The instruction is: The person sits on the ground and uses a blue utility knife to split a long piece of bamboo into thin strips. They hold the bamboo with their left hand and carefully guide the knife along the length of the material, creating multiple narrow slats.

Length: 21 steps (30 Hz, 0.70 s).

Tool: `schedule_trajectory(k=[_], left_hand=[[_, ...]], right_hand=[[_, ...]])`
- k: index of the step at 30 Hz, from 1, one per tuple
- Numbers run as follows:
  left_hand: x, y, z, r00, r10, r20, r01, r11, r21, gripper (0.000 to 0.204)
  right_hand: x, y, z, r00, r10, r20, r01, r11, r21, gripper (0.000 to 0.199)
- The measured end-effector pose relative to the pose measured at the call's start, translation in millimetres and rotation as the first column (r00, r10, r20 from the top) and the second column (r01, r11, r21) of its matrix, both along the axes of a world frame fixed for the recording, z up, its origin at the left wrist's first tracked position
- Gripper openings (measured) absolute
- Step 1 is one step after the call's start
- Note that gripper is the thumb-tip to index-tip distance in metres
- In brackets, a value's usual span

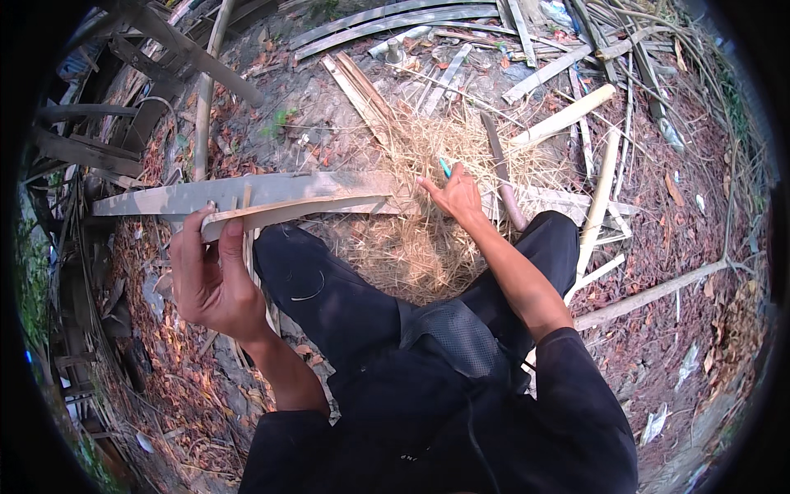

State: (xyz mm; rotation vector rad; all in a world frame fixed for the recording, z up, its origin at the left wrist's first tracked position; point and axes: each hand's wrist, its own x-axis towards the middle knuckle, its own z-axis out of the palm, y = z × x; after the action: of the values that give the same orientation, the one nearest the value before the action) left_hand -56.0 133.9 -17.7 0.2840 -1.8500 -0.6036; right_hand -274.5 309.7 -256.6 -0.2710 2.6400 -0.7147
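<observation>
From my post I watch the left hand (216,288) pinch the near end of a pale strip (300,206) between thumb and fingers. The strip slants rightward across the grey board (276,188), its far end at the edge of the shavings (420,148). The right hand (461,198) hovers over that heap, thumb spread, with a teal stick (445,168) at its fingers; I cannot tell whether they grip it. Just right of it lies a dark curved bar (497,148), and beyond that, two pale poles (568,117).
</observation>
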Motion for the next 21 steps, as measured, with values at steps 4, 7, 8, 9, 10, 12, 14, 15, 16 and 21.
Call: schedule_trajectory(k=[4,7,8,9,10,12,14,15,16,21], left_hand=[[3,-2,-5,0.999,-0.046,0.012,0.046,0.999,-0.002,0.022],[9,-4,-8,0.999,-0.036,0.016,0.035,0.999,0.041,0.021],[7,-6,-11,0.999,-0.034,0.021,0.032,0.998,0.057,0.021],[6,-8,-13,0.999,-0.026,0.028,0.023,0.997,0.071,0.021],[13,-12,-12,0.999,0.016,0.048,-0.019,0.998,0.067,0.021],[9,-11,-11,1.000,-0.014,0.009,0.013,0.995,0.096,0.021],[5,-12,-13,0.999,-0.049,-0.020,0.051,0.992,0.119,0.020],[3,-12,-14,0.997,-0.065,-0.038,0.070,0.989,0.131,0.020],[8,-14,-16,0.999,-0.043,-0.034,0.047,0.990,0.131,0.019],[18,-24,-23,0.996,0.009,-0.084,0.011,0.973,0.230,0.023]], right_hand=[[-2,-42,-54,0.974,-0.074,-0.216,0.081,0.997,0.021,0.093],[-25,-55,-84,0.980,-0.117,-0.163,0.095,0.986,-0.135,0.067],[-47,-46,-96,0.968,-0.024,-0.251,-0.008,0.992,-0.126,0.049],[-67,-39,-105,0.957,0.017,-0.289,-0.043,0.995,-0.085,0.041],[-69,-54,-85,0.977,0.019,-0.213,-0.029,0.999,-0.046,0.040],[-112,-52,-85,0.948,0.295,-0.122,-0.276,0.949,0.154,0.040],[-135,-42,-102,0.979,0.194,-0.066,-0.185,0.975,0.125,0.030],[-139,-33,-112,0.990,0.140,-0.034,-0.135,0.984,0.116,0.027],[-125,-41,-109,0.980,0.193,-0.054,-0.185,0.975,0.121,0.030],[-91,-37,-39,0.954,0.234,-0.188,-0.221,0.971,0.085,0.037]])
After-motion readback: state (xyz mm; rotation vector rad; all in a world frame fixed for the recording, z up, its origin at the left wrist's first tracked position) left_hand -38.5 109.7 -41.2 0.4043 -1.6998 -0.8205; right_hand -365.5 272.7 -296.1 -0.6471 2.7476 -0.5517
